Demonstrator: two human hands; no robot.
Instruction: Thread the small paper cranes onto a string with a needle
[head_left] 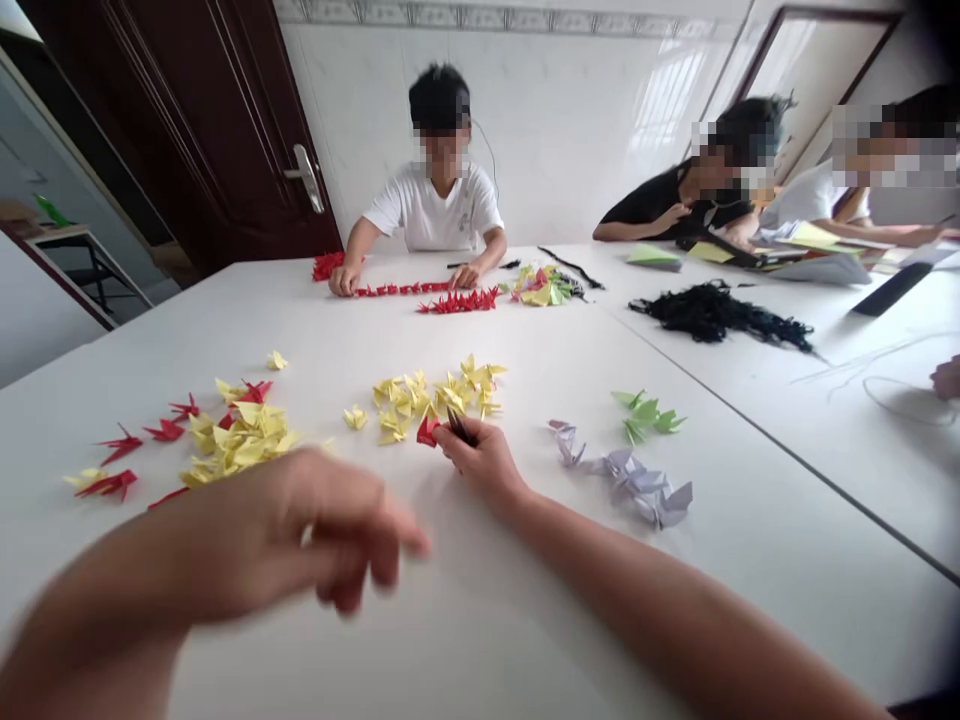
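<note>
Red folded paper crane (427,432) sits right at the tips of your right hand (480,462), on the side toward your left hand. Your right fingers (469,442) are pinched together on some thin dark strands (457,427). The strands point away from you and a bit to the left, toward the far edge of the white table (480,625). You can't tell if the fingers hold the crane too, or if it only touches them. Your right hand is the nearer hand to the crane. Your left hand (345,530) is blurry and hangs over the table, further from the crane. Its fingers are bent and a little apart, and nothing shows in them.

A heap of yellow paper cranes (427,400) lies just past your right hand. A second heap of yellow paper cranes (240,440) lies toward the left edge, with loose red paper cranes (120,445) beside it. Pale purple paper cranes (622,480) and green paper cranes (645,415) lie to the right. Near the far edge, a person in a white T-shirt (435,205) has both hands by a long row of red paper cranes (397,290). No words can be read on anything.
</note>
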